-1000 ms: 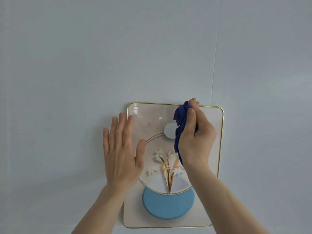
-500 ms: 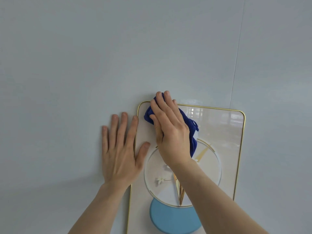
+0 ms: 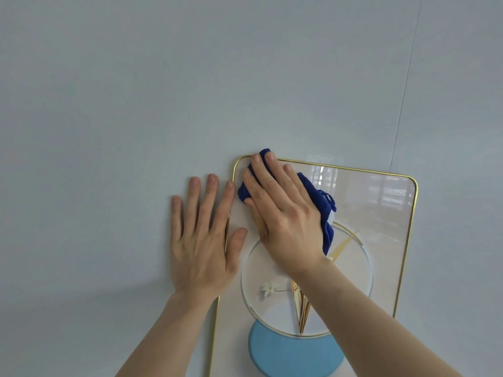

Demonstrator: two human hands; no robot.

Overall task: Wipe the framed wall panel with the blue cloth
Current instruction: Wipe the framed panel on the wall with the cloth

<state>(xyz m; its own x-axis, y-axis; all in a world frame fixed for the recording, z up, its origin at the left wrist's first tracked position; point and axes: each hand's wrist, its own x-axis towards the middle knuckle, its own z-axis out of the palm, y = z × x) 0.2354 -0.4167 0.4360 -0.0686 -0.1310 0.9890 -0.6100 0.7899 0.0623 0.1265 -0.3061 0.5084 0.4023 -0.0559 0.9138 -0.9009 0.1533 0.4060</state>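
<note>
The framed wall panel (image 3: 381, 213) has a thin gold frame, a glossy cream face, a circle with flowers and a light blue disc at the bottom. My right hand (image 3: 283, 213) lies flat on its top left corner, pressing the dark blue cloth (image 3: 321, 208) against the glass. The cloth bunches out above my fingertips and to the right of my palm. My left hand (image 3: 202, 235) is spread flat on the wall beside the panel's left edge, its thumb over the frame, holding nothing.
The pale grey wall (image 3: 136, 91) surrounds the panel. A thin vertical seam (image 3: 402, 91) runs down the wall to the panel's top right. Window reflections show on the panel's upper right glass.
My right hand moved the cloth from the panel's upper middle to its top left corner and flattened over it. The view shifted left, so the panel sits further right. The left hand stayed put.
</note>
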